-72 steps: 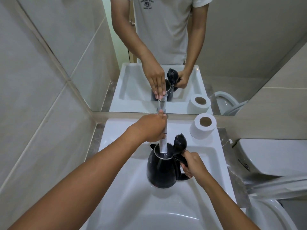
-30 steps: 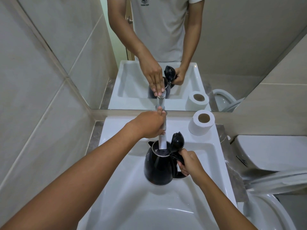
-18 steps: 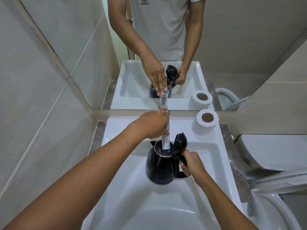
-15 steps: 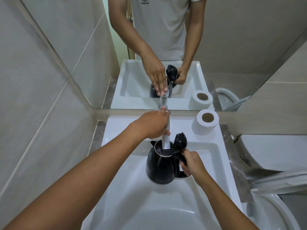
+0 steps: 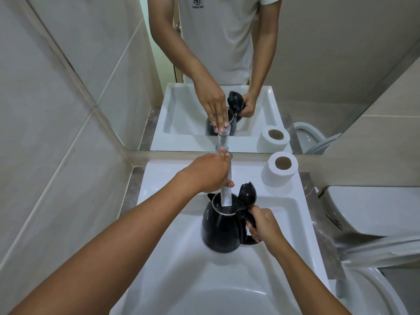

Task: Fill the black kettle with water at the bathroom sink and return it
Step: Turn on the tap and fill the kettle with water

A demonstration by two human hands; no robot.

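Note:
The black kettle [image 5: 220,230] stands upright in the white sink [image 5: 181,258] with its lid [image 5: 246,195] flipped open. Its mouth sits directly under the chrome tap spout [image 5: 226,196]. My right hand [image 5: 261,226] grips the kettle's handle on the right side. My left hand [image 5: 209,171] rests on top of the tap; in the mirror its fingers lie straight along the lever, and the thumb touches the spout. I cannot make out a water stream or the level inside the kettle.
A toilet paper roll [image 5: 279,169] stands on the sink's back right corner. The toilet tank [image 5: 375,208] and raised seat [image 5: 381,248] are close on the right. A tiled wall [image 5: 56,155] closes the left side, and a mirror [image 5: 318,64] hangs behind the sink.
Both hands and the kettle keep their places under the tap; only the camera's view shifts slightly.

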